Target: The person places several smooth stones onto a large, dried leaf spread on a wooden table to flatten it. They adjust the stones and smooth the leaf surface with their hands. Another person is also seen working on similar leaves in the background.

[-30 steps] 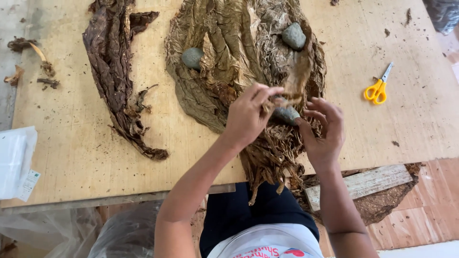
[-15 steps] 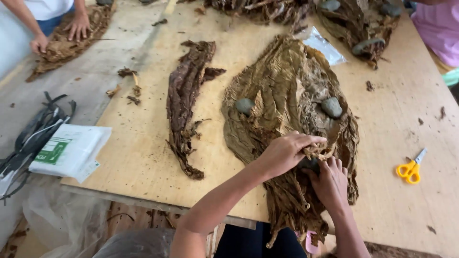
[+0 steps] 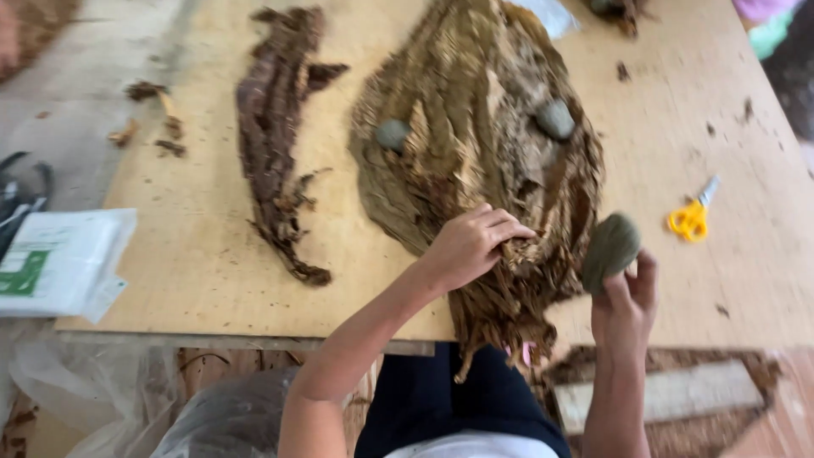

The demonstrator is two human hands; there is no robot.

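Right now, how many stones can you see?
3. Two stones rest on the leaf pile, one at its left, one at its right. The third stone is in the right hand. Others may be hidden under leaves.

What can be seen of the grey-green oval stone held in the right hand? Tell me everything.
The grey-green oval stone looks smooth, dull and rounded, egg-shaped, with its long axis tilted upward to the right. The right hand grips its lower end with the fingertips, lifting it clear of the plywood tabletop. It sits just right of the fanned pile of dried brown leaves; whether it brushes them cannot be told.
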